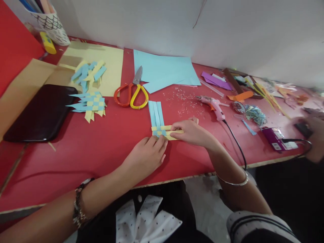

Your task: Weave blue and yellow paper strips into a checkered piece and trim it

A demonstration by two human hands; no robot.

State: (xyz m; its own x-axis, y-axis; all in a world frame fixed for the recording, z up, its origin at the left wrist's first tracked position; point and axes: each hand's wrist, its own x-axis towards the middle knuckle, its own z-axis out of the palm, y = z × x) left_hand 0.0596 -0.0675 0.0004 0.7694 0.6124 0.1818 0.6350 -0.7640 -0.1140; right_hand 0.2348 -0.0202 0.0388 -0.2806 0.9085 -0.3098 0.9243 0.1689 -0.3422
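A small weave of blue and yellow paper strips (158,129) lies flat on the red table. The blue strips run away from me, and the yellow ones cross them towards the right. My left hand (146,155) presses its curled fingertips on the near edge of the weave, covering part of it. At the right side, my right hand (189,132) pinches the loose end of a yellow paper strip between thumb and fingers. Beyond the weave lie scissors (137,88) with one red and one yellow handle. A finished-looking woven paper fish (94,103) rests to the left.
Behind are yellow paper (111,64), loose strips (87,74) and blue sheets (167,67). On the left lies a black tablet-like object (42,113). A pink glue gun (212,106), paper scraps and a purple power adapter (277,138) are right, near another person's blurred hand (316,131).
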